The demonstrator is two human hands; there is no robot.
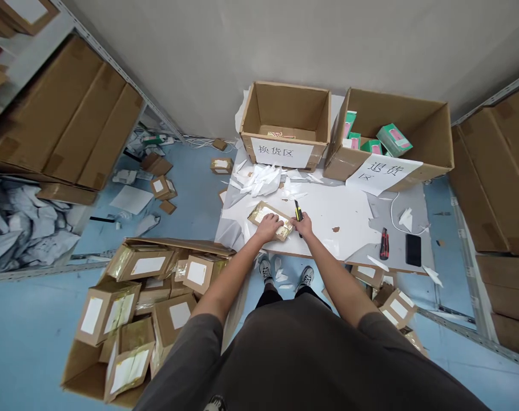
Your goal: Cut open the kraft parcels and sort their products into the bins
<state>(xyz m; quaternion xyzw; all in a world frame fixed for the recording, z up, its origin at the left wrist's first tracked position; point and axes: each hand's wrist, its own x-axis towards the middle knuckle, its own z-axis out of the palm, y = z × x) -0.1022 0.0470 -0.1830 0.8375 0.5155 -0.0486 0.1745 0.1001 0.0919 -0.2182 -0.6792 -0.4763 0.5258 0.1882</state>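
A small taped cardboard parcel (265, 214) with a white label lies on the white table (340, 214). My left hand (268, 227) rests flat on its near end and holds it down. Just right of the parcel, my right hand (304, 226) is closed round a yellow and black utility knife (298, 211), whose tip points away from me. Torn white paper scraps (261, 180) are heaped just beyond the parcel.
Two open cartons stand at the table's back: a left one (285, 123) with a label, a right one (391, 137) holding green boxes. A red knife (384, 243) and black phone (413, 249) lie at right. A floor carton (135, 308) of several parcels sits at left. Shelves flank both sides.
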